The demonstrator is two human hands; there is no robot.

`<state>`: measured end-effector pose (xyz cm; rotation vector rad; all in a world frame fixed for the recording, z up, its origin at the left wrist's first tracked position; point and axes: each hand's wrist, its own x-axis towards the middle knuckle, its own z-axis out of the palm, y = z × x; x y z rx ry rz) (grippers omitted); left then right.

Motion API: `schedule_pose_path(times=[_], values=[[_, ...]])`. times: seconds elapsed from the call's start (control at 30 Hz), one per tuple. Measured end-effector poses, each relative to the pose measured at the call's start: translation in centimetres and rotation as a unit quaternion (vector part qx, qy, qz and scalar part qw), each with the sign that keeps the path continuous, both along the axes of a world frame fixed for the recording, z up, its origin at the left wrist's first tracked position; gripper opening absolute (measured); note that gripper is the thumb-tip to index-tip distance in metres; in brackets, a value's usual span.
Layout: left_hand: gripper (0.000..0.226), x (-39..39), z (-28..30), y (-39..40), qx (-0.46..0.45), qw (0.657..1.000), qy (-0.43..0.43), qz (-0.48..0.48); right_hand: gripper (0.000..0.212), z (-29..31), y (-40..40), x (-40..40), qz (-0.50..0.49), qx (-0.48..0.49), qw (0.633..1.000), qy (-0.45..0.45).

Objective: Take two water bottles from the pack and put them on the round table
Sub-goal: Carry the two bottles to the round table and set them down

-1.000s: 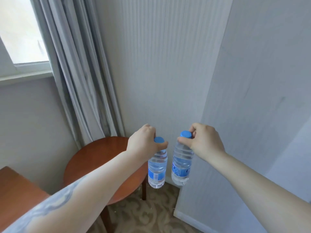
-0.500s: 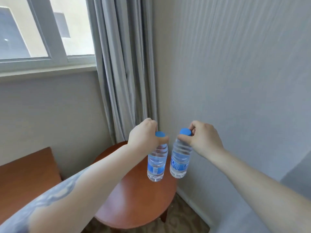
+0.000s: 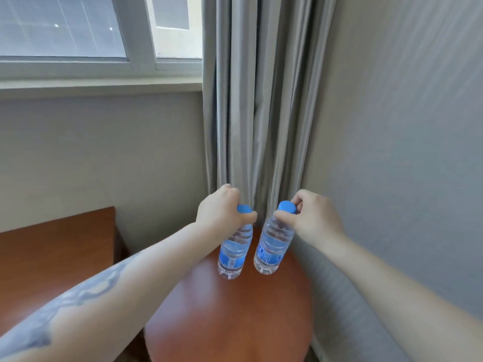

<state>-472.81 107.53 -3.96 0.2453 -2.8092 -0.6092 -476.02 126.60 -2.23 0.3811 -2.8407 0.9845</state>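
Two clear water bottles with blue caps and blue labels hang side by side above the round brown table (image 3: 235,322). My left hand (image 3: 219,212) grips the left bottle (image 3: 234,253) at its neck. My right hand (image 3: 313,218) pinches the right bottle (image 3: 271,248) just under its cap. Both bottles hang tilted slightly, their bases over the far part of the tabletop; I cannot tell whether they touch it. The pack is out of view.
Grey curtains (image 3: 261,100) hang in the corner right behind the table. A grey wall (image 3: 405,126) runs close along the table's right side. A brown desk (image 3: 52,257) stands to the left under the window (image 3: 78,35).
The view swung left and closed in on the corner. The round table, first off to the left, now lies directly beneath both bottles. My hands keep the same grips.
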Motion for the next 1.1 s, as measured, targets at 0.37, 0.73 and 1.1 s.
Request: schedule_pose_path(times=[0.37, 0.73, 1.1], values=[[0.048, -5.1, -4.3, -4.0, -0.003, 0.987, -0.052, 0.152, 0.037, -4.9, -5.3, -9.9, 0.150, 0.043, 0.986, -0.055], [0.048, -8.0, -8.7, -9.7, -0.023, 0.969, -0.128, 0.210, 0.037, -9.7, -12.8, -14.5, 0.188, 0.079, 0.974, -0.101], [0.049, -13.1, -15.2, -14.9, 0.007, 0.965, -0.161, 0.206, 0.033, -14.7, -20.2, -17.9, 0.191, 0.147, 0.964, -0.114]])
